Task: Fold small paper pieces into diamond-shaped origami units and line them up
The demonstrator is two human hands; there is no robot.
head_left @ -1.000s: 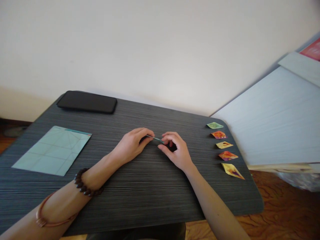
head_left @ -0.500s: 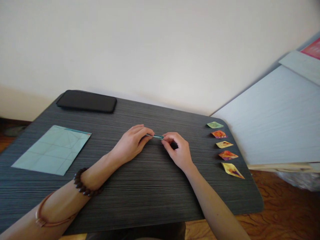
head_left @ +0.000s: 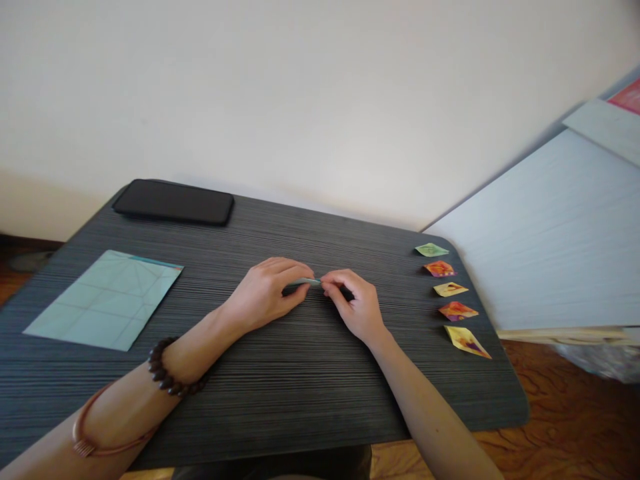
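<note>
Between my two hands is a small folded piece of light blue paper (head_left: 303, 282), held just above the dark table. My left hand (head_left: 270, 293) pinches it with thumb and fingers, and much of the paper is hidden behind them. The fingertips of my right hand (head_left: 353, 300) are closed on the paper's right end. To the left lies a larger pale blue sheet (head_left: 105, 300) with crease lines across it and a darker strip along its far edge.
Several folded paper pieces in green, orange and yellow, among them a yellow piece (head_left: 465, 341), form a column near the right edge of the table (head_left: 280, 393). A black flat case (head_left: 175, 202) lies at the back left. Behind stands a wall, with a white cabinet (head_left: 560, 227) at right.
My left hand has shifted slightly right and nearer, its fingertips now closer to the right hand. Less of the folded paper shows between them, and it is tilted differently.
</note>
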